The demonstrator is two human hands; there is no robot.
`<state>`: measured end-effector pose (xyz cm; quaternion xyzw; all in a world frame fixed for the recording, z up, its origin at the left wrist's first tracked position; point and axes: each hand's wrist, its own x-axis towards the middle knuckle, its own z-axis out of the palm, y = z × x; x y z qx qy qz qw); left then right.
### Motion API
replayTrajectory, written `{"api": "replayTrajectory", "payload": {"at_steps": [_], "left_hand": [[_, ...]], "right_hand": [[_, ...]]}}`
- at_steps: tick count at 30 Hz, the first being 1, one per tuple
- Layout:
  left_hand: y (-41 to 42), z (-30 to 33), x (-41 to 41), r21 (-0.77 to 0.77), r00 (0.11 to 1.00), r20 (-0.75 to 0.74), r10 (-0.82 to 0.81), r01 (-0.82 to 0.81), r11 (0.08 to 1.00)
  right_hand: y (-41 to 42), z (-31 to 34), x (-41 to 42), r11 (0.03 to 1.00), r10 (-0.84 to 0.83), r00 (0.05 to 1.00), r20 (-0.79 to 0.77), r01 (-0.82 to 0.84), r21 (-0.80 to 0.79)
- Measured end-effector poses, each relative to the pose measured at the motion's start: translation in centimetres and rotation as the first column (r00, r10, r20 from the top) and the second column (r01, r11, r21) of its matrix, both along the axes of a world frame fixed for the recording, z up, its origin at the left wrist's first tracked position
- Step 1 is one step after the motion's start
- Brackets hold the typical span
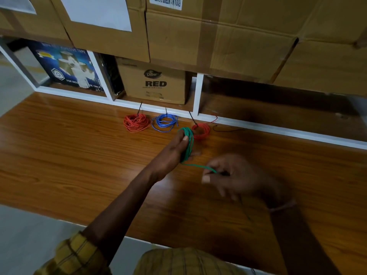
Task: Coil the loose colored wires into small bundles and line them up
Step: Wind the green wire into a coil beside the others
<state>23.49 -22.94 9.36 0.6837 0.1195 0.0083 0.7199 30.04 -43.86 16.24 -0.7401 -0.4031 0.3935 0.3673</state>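
My left hand (174, 149) grips a green wire coil (188, 143), held upright above the wooden tabletop (79, 155). A loose green strand runs from the coil to my right hand (232, 175), which pinches its end and is blurred. Along the back edge lie three tied bundles: an orange-red one (136, 122) on the left, a blue one (164, 122) in the middle, and a red one (201, 131) just behind the green coil. Each has a black tie sticking up.
A thin black tie or wire (228, 129) lies to the right of the red bundle. White shelf compartments (198, 96) behind hold a "RED" cardboard box (155, 84) and a blue tape box (67, 66). Large cardboard boxes (218, 36) overhang above.
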Motion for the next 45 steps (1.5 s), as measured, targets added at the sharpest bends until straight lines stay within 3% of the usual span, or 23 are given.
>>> {"api": "replayTrajectory", "payload": {"at_steps": [3,7,12,15,20,26,29,32,34,36,41,45], "left_hand": [[-0.8,0.4,-0.9,0.042,0.993,-0.027,-0.116,0.117,0.992],[-1.8,1.4,-2.3,0.056,0.962,-0.042,-0.271,0.273,0.960],[-1.7,1.3,-2.9,-0.195,0.928,0.010,-0.372,0.367,0.910],[-1.3,1.3,-2.8,-0.359,0.913,0.114,-0.393,0.406,0.840],[-0.7,2.7,-2.2,-0.603,0.919,0.281,-0.278,0.394,0.694],[0.6,2.7,0.1,-0.698,0.968,0.227,0.110,0.083,0.711],[0.8,1.7,0.7,-0.566,0.958,0.200,0.204,-0.057,0.823],[0.5,0.5,0.9,-0.262,0.960,0.160,0.231,-0.184,0.947],[0.5,-0.4,0.7,-0.014,0.964,0.176,0.200,-0.201,0.980],[0.4,-0.8,0.4,0.159,0.977,0.160,0.139,-0.165,0.973],[-0.3,-0.6,-0.4,0.385,0.996,0.059,-0.059,0.032,0.922],[-0.2,0.5,-1.4,0.375,0.974,-0.047,-0.221,0.222,0.900]], "right_hand": [[-0.4,1.7,1.9,0.985,-0.048,0.998,-0.045,0.055,0.165],[-0.1,1.4,5.0,0.914,-0.185,0.958,-0.217,0.250,0.321],[1.6,-2.8,7.7,0.893,-0.299,0.950,-0.084,0.310,0.326],[2.5,-6.1,7.2,0.865,-0.360,0.919,-0.161,0.394,0.310],[2.7,-10.6,3.1,0.846,-0.455,0.880,-0.134,0.475,0.242],[3.2,-12.6,-1.9,0.866,-0.442,0.886,-0.143,0.462,0.189],[2.7,-10.2,-2.8,0.945,-0.295,0.933,-0.205,0.317,0.083],[2.1,-7.0,-2.7,0.993,-0.114,0.958,-0.262,0.115,-0.013],[1.5,-4.8,-2.3,0.999,-0.020,0.977,-0.214,0.009,-0.051],[0.9,-2.8,-1.4,0.998,0.021,0.987,-0.159,-0.031,-0.059],[-0.3,0.3,2.0,0.999,0.020,0.989,-0.145,-0.015,0.034],[-0.7,0.9,4.5,0.969,-0.081,0.963,-0.257,0.136,0.206]]}}
